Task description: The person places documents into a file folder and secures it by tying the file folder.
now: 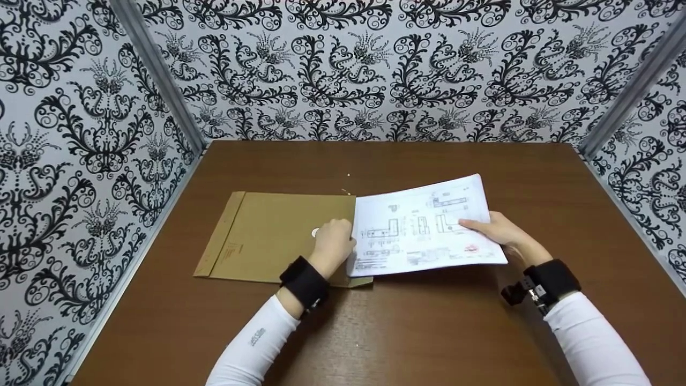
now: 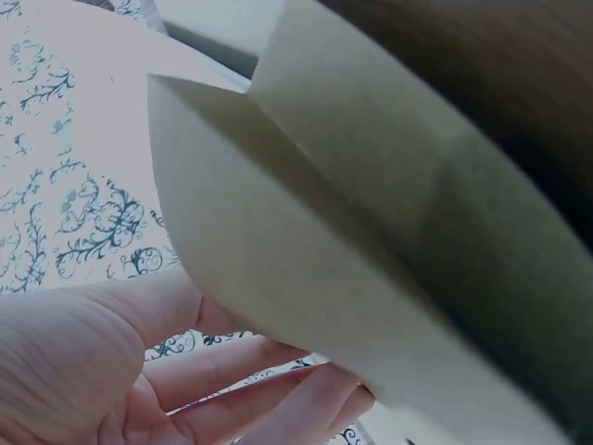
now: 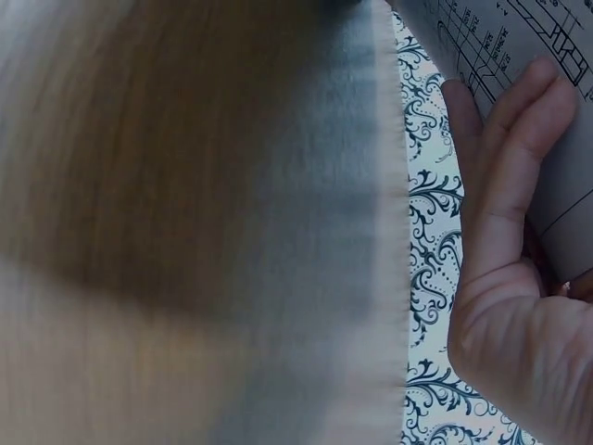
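A brown cardboard envelope [image 1: 278, 230] lies flat on the table, its open end toward the right. My left hand [image 1: 333, 241] pinches the edge of that open end; in the left wrist view the envelope's side [image 2: 278, 232] bends up beside the fingers [image 2: 222, 371]. My right hand [image 1: 501, 233] holds a stack of white sheets [image 1: 423, 228] printed with technical drawings and a red stamp, thumb on top and fingers beneath. The stack's left edge meets the envelope's mouth, while its right side is raised and tilted. From below, the right fingers [image 3: 510, 158] support the sheets.
The brown wooden table [image 1: 429, 332] carries the envelope. A thin string [image 1: 345, 192] shows at the envelope's far right corner, and a white round button [image 1: 315, 232] sits near the left hand. Patterned walls [image 1: 343, 69] enclose the table at the back and sides.
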Tool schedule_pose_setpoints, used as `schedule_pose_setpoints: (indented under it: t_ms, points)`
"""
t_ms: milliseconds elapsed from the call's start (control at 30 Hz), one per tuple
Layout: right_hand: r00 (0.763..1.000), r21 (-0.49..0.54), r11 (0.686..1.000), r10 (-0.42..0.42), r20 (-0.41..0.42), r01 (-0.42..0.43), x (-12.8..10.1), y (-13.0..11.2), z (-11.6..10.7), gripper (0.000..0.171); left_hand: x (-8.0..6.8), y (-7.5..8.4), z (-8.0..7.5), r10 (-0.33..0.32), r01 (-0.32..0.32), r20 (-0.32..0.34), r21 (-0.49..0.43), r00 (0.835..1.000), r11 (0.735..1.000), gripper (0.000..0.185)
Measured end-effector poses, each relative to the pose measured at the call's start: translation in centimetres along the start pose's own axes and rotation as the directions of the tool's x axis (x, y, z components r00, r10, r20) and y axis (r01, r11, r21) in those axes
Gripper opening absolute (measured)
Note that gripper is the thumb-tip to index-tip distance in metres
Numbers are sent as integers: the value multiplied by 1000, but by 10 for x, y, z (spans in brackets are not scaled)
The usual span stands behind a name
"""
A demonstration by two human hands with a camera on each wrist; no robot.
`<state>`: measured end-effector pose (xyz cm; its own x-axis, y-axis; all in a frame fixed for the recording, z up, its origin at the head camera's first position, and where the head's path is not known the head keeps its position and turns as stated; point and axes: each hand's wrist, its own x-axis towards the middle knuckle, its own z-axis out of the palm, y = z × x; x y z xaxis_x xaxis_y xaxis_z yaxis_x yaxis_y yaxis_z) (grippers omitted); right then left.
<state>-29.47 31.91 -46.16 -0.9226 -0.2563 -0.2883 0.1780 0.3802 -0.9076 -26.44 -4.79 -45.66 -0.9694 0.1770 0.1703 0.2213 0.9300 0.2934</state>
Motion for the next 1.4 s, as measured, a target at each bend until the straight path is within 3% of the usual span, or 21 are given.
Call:
schedule_pose_setpoints:
  t_ms: [233,600,933,1167,1400]
  points:
    - [1000,19,1000,4,2,-4,-1,3,0,50,-4,-1,-5,6,-8,-54,-29,999,1000,14]
    - [999,79,996,35,16,-36,0,6,2,46,-4,-3,-7,-11,8,-52,-66,999,998,17]
    - [1000,178,984,1,-9,0,-5,6,16,31,-4,-2,-10,-19,15,-45,-91,999,996,22]
    - [1000,160,987,-16,-12,18,-8,10,21,35,-4,-3,-12,-34,31,-29,-113,999,993,22]
    - [1000,123,992,-12,-6,13,-15,14,22,47,-6,-3,-12,-30,22,-69,-108,997,994,25]
